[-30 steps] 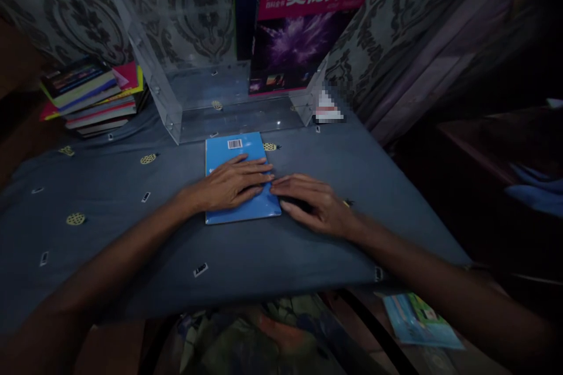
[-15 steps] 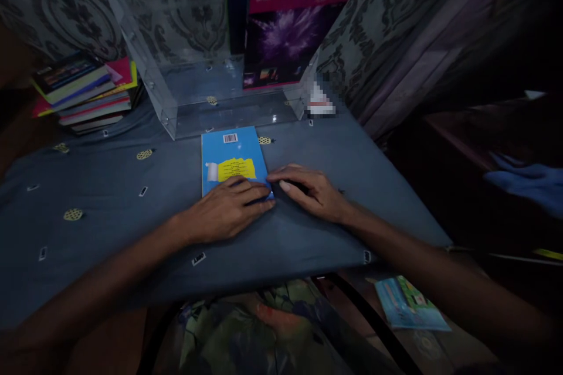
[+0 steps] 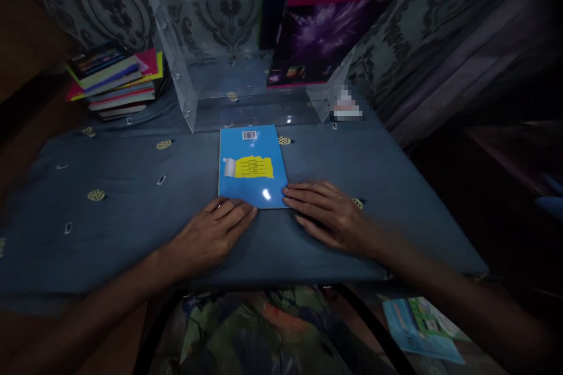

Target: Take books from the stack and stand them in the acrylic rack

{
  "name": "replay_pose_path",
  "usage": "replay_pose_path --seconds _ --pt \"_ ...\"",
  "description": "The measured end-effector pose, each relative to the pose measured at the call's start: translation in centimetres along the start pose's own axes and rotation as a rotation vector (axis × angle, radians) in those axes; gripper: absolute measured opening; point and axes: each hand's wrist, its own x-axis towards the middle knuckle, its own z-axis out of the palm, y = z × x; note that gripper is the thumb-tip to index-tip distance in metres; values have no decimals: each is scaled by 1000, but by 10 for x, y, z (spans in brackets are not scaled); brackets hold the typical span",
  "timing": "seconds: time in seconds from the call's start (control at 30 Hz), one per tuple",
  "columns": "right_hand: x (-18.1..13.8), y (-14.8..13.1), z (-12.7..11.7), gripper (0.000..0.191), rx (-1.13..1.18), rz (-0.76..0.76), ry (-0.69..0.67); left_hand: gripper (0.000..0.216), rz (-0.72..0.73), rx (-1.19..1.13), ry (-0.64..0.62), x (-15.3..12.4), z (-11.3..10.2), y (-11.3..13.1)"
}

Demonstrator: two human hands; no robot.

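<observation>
A thin blue book (image 3: 251,165) lies back cover up on the blue-grey cloth of the table (image 3: 132,211), with a barcode at its far end and a yellow patch in the middle. My left hand (image 3: 211,235) lies flat on the cloth just below the book's near edge, fingers stretched out, fingertips touching that edge. My right hand (image 3: 328,214) lies flat too, fingers together, with its fingertips at the book's near right corner. Neither hand holds anything.
A clear acrylic stand (image 3: 229,79) sits behind the book, with a pink and purple magazine (image 3: 334,17) upright in it. A stack of books (image 3: 115,81) is at the far left. Another booklet (image 3: 422,328) lies on the floor at lower right.
My left hand has slid back off the book's cover toward me, uncovering the yellow patch and the whole cover. My right hand stayed by the near right corner. The view shifted to the left.
</observation>
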Motion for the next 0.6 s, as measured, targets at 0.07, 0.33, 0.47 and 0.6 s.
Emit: replay_pose_path --seconds 0.07,0.33,0.47,0.6 --pt "0 -1 0 56 6 9 -12 46 -35 6 12 -10 0 1" --pt "10 -19 8 67 22 -56 -196 39 -202 75 110 -26 0 7" --pt "12 -24 10 67 35 -39 -226 40 -231 69 94 -26 0 11" --pt "18 -29 14 68 41 -57 -273 44 -253 81 30 -25 0 14"
